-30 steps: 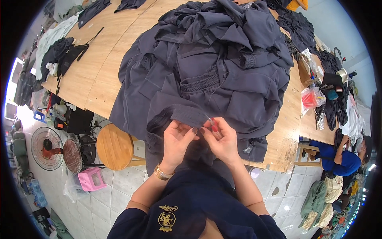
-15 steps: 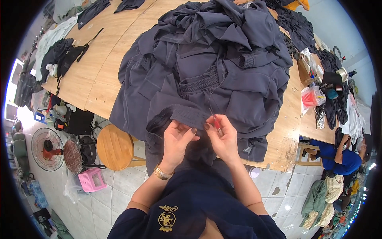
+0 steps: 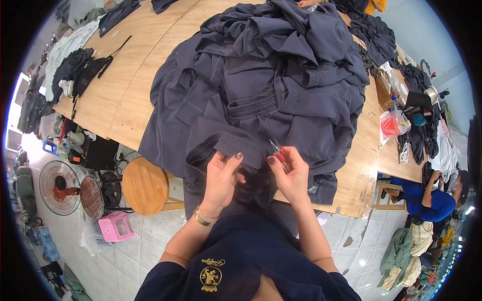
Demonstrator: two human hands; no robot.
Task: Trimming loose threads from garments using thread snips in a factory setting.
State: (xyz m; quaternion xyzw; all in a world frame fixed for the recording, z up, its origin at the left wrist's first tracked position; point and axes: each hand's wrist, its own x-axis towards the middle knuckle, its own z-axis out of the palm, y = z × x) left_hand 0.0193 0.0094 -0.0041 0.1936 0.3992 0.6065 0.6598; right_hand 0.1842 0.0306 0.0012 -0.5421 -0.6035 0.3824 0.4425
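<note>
A large heap of dark grey garments point(image 3: 266, 85) covers the middle of a long wooden table point(image 3: 130, 90). One garment's elastic waistband edge point(image 3: 221, 143) hangs over the table's near edge. My left hand point(image 3: 223, 178) pinches that fabric from below, a gold bracelet on its wrist. My right hand point(image 3: 290, 173) holds small red-handled thread snips point(image 3: 277, 150), blades pointing up at the cloth, beside the left hand.
A round wooden stool point(image 3: 145, 186) stands under the table on the left, with floor fans point(image 3: 59, 186) and a pink step stool point(image 3: 114, 227) beyond. A seated person in blue point(image 3: 427, 200) is at the right. Bags and dark clothes point(image 3: 78, 72) lie at the table's far left.
Both hands stay at the waistband edge. My right hand has shifted slightly with the snips; the fabric fold between the hands has moved a little.
</note>
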